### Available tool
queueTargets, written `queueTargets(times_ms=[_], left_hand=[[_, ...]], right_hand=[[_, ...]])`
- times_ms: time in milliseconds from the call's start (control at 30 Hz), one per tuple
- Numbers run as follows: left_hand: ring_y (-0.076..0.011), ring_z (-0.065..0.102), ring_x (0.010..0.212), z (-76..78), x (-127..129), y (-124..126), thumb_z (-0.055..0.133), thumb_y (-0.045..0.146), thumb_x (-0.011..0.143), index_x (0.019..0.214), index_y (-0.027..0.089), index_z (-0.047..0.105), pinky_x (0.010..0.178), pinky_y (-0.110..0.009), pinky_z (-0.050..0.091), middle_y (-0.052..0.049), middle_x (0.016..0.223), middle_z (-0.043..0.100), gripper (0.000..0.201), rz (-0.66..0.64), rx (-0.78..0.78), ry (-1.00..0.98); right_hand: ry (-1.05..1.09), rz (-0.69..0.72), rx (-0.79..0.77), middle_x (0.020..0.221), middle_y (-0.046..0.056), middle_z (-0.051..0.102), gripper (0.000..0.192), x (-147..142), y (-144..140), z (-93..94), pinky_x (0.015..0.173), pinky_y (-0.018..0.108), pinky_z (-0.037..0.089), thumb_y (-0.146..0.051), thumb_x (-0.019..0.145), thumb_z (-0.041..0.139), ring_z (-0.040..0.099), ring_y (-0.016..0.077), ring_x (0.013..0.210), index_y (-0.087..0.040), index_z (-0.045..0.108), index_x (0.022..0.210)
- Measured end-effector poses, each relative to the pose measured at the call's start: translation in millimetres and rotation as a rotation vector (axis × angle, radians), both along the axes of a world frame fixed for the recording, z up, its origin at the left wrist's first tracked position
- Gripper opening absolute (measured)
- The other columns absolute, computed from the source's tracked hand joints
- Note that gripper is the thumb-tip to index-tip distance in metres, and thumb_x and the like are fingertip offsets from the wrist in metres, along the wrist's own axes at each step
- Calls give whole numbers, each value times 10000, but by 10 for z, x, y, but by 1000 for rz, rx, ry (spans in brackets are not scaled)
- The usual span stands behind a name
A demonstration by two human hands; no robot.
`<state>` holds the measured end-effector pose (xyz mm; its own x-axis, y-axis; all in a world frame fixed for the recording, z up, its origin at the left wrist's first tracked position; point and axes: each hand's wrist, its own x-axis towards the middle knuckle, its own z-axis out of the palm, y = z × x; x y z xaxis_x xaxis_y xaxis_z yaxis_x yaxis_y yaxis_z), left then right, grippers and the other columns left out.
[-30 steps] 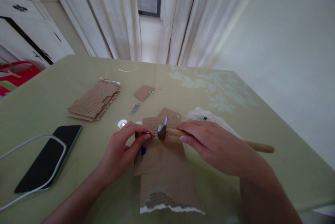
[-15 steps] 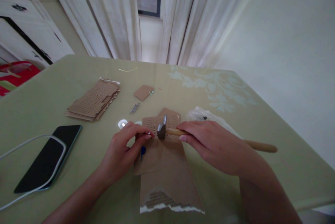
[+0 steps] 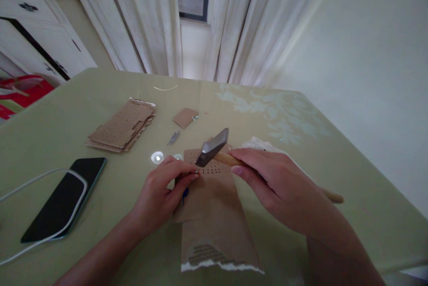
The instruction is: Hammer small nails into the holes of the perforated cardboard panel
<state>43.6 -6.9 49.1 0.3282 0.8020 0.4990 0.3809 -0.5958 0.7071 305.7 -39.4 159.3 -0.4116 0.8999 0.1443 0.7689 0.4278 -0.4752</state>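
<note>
My right hand (image 3: pixel 269 183) is closed around the wooden handle of a hammer (image 3: pixel 211 148), whose metal head is raised and tilted above the cardboard. Thumb and fingers of my left hand (image 3: pixel 169 188) pinch a nail (image 3: pixel 197 171), of which only a tiny bright end shows, close beside the hammer head. Beneath both hands lies a piece of brown cardboard (image 3: pixel 217 214) with rows of punched holes at its far part and a torn white near edge. A small blue object (image 3: pixel 185 193) shows under my left hand, partly hidden.
Several loose nails (image 3: pixel 174 137) lie beyond my left hand, near a small cardboard square (image 3: pixel 185 117). Perforated cardboard pieces (image 3: pixel 122 125) are stacked at the left. A dark phone (image 3: pixel 63 201) with a white cable (image 3: pixel 75 214) lies nearer. Clear plastic (image 3: pixel 264 144) sits behind my right hand.
The hammer head has risen from the cardboard and tilted, with my right hand still on its handle. My left hand keeps its pinch in nearly the same place.
</note>
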Motion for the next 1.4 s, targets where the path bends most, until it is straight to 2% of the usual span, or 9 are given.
queueTargets(times_ms=[100,233,433,600,800,933,1133,1267,1400], left_hand=[[-172,697,820,-6,-6,-3,681,158,1050,977,253,774,745,-269,532,12,875,793,153,-3,-2,5],[-169,679,822,-49,-18,-1,684,146,1046,966,247,757,745,-267,523,14,874,774,148,-19,-3,8],[-174,709,923,-46,-20,-14,710,169,1043,908,237,769,805,-269,558,-29,1012,768,162,-11,-69,8],[-185,735,982,-27,-27,-6,702,194,1041,978,256,822,843,-273,593,-52,1087,752,149,-42,-103,6],[-183,718,960,-41,-62,5,793,271,1003,1063,266,826,812,-269,593,-44,1116,740,69,-52,-145,58],[-215,714,1077,-29,-66,9,878,327,941,1261,294,788,872,-293,602,-49,1250,731,334,-68,-165,74],[-242,709,1119,-49,-76,11,866,336,955,1309,301,766,951,-345,603,-66,1264,722,370,-66,-149,99],[-267,687,1220,-60,-94,-12,844,338,967,1319,311,754,1041,-392,577,-70,1317,713,365,-48,-123,128],[-268,687,1197,-60,-116,-4,845,354,963,1260,308,768,1033,-396,562,-62,1280,733,310,-26,-53,155]], right_hand=[[42,-12,9,1106,72,831,245,4,-20,-7,801,354,506,-312,1180,511,760,247,913,-221,736,1214],[-70,36,4,1140,102,843,250,1,-65,-29,849,400,546,-303,1165,531,790,293,961,-216,762,1203],[12,27,26,1276,109,836,306,-18,-84,-11,921,397,579,-306,1180,523,799,281,1065,-211,738,1375],[-131,38,-23,1156,129,850,298,-24,-58,-49,879,426,577,-301,1167,521,802,310,996,-210,789,1263],[-42,12,-27,1154,94,836,290,-30,-54,-43,864,391,531,-324,1181,505,776,281,975,-220,762,1268],[-177,40,-109,1060,103,838,256,-62,-30,-96,846,391,523,-251,1150,532,778,285,938,-199,779,1198],[-98,32,-68,1148,98,841,283,-65,-29,-103,881,403,536,-302,1172,512,779,282,992,-218,772,1246],[-194,74,-137,1109,109,843,261,-66,-17,-96,876,409,541,-260,1156,539,786,295,996,-195,769,1261],[-190,42,-93,1079,102,843,282,-16,-16,-83,859,422,557,-294,1160,528,788,298,967,-208,782,1248]])
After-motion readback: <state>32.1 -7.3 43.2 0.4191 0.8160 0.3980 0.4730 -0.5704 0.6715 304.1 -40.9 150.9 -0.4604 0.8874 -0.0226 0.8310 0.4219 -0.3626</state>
